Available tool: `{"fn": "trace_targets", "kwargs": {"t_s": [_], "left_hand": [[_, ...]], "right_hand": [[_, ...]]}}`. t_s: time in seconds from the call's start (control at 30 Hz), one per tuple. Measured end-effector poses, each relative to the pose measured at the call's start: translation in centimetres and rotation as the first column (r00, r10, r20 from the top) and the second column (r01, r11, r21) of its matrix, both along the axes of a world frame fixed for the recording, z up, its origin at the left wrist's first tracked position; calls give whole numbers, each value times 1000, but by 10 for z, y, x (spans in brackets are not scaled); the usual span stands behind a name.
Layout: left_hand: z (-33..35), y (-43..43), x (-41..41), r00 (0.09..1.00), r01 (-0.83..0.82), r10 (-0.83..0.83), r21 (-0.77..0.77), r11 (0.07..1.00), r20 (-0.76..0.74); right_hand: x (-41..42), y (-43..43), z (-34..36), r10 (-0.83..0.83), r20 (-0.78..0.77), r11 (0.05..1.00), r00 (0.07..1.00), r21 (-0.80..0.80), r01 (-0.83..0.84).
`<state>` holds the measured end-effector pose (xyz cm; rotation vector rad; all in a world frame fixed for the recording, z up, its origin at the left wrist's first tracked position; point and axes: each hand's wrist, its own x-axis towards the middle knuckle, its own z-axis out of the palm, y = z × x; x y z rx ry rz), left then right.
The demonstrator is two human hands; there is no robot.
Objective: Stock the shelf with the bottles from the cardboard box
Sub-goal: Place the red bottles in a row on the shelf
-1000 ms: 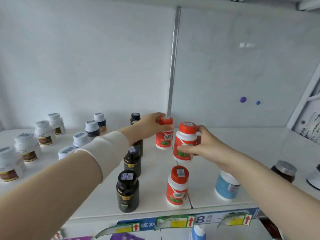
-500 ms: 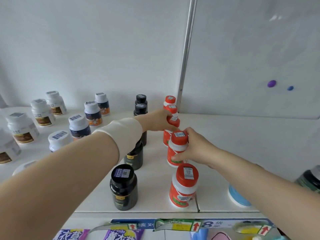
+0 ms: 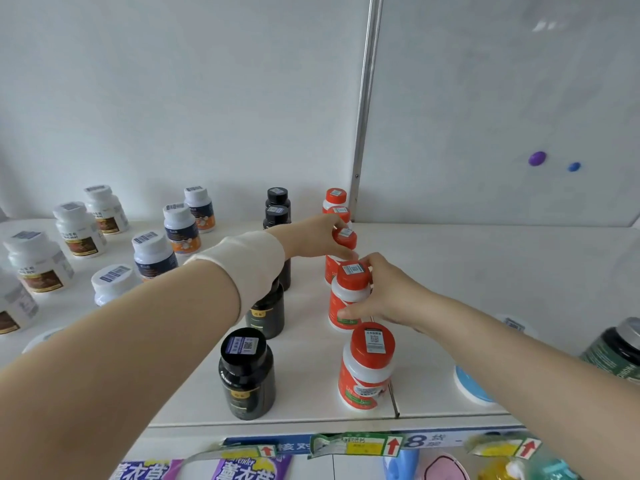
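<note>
looks like the stocking is pretty far along: the shelf [image 3: 450,271] already carries rows of white, black and orange-capped bottles, and i can't see the cardboard box from here so no idea how many are left. left hand [image 3: 317,237] is wrapped around the cap of one orange bottle [image 3: 343,242] in the middle of the orange row, and right hand [image 3: 388,294] is closed on the side of the next orange-capped bottle [image 3: 348,296] just in front of it, both apparently at or on the shelf. both bottles stand upright, long axis vertical, caps up with barcode stickers facing the camera, and the row runs front to back beside the metal upright [image 3: 363,116].
</note>
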<state>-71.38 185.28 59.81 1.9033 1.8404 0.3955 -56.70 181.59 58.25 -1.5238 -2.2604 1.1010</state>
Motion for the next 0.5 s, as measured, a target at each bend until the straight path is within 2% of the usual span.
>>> {"fn": "trace_targets", "kwargs": {"t_s": [0.17, 0.3, 0.4, 0.5], "left_hand": [[23, -11, -3, 999, 3, -1, 55, 998, -34], [53, -44, -8, 966, -10, 55, 174, 985, -253], [72, -87, -12, 853, 3, 146, 286, 958, -501], [77, -138, -15, 647, 63, 230, 352, 934, -727]], "right_hand": [[18, 1, 24, -36, -8, 999, 999, 37, 37], [28, -13, 50, -55, 60, 985, 997, 166, 44], [29, -38, 64, -38, 102, 955, 994, 297, 6], [22, -71, 65, -13, 152, 901, 988, 429, -54]]}}
